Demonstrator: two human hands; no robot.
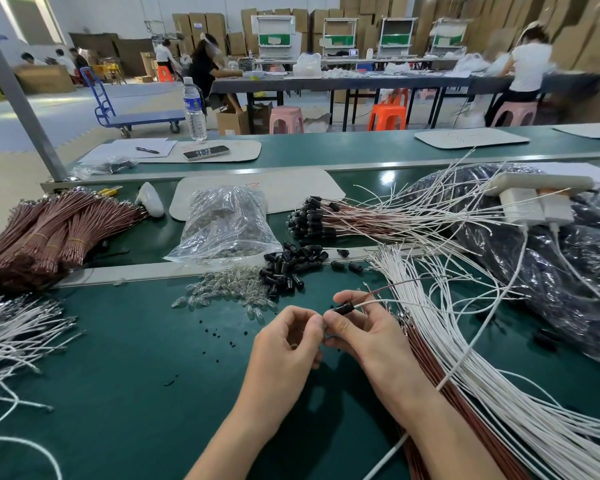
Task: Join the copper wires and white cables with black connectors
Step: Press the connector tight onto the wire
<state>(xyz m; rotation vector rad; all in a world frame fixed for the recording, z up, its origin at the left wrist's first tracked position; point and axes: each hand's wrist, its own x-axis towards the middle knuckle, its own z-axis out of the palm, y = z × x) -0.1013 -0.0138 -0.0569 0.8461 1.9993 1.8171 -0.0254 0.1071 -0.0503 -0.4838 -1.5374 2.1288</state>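
Black connector [343, 309]: centre of frame, pinched between the fingertips of the right hand [364, 332]. One white cable [388, 301] and one copper wire [395, 286] lead from its right end toward the upper right.

Left hand [286, 341]: fingers curled, their tips against the right hand's at the connector's left end; whether they hold anything cannot be told.

Loose connectors [288, 268]: heap just above the hands.

Clear bulbs [222, 289]: heap left of that, below a plastic bag [226, 223].

Copper wire bundles [49, 233]: left of frame.

White cable fan [482, 375]: right of frame.

All lie on the green bench [136, 375].
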